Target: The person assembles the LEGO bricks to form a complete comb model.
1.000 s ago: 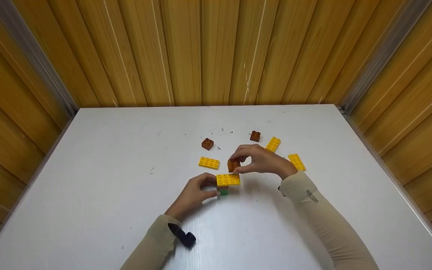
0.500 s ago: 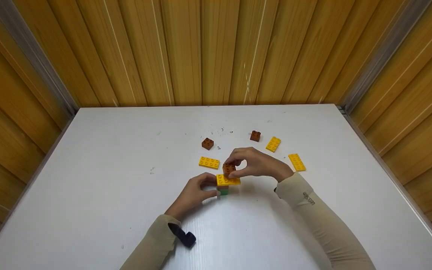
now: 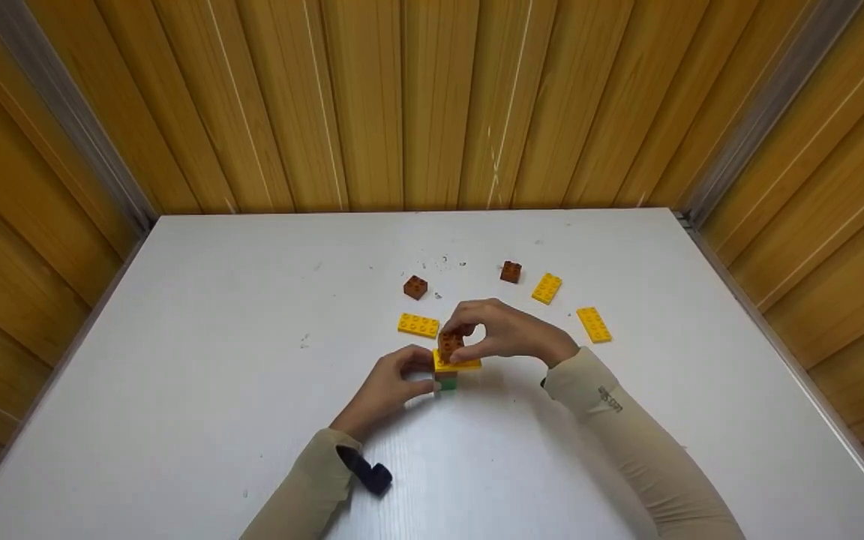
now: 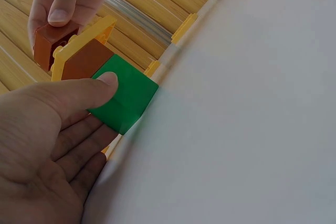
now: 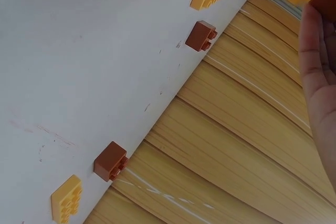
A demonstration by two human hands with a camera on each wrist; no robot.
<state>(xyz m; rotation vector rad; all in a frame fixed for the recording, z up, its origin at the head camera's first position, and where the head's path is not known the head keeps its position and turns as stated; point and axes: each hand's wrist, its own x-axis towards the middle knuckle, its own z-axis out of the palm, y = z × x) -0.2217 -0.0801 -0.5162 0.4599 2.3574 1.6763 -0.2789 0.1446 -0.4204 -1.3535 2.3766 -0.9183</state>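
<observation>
A small stack stands on the white table, with a green toy brick [image 4: 128,95] at the bottom, a brown brick [image 4: 86,60] above it and a yellow eight-stud plate [image 3: 469,365] on top. My left hand [image 3: 383,386] grips the stack low down, its thumb pressing the green brick's side. Between the thumb and fingers of my right hand [image 3: 511,330] is another brown brick [image 3: 449,345], pinched over the left end of the yellow plate. In the left wrist view this brick looks slightly tilted against the plate's studs; whether it is seated I cannot tell.
Behind the stack lie a loose yellow plate [image 3: 418,325] and a brown brick [image 3: 415,287]. Farther right are a second brown brick [image 3: 511,271] and two more yellow plates, one nearer the back [image 3: 547,288]. Wood-patterned walls [image 3: 432,105] border the table.
My right hand has moved left and slightly down, bringing its brown brick from behind the plate's right end to over its left end. The left hand stays on the stack.
</observation>
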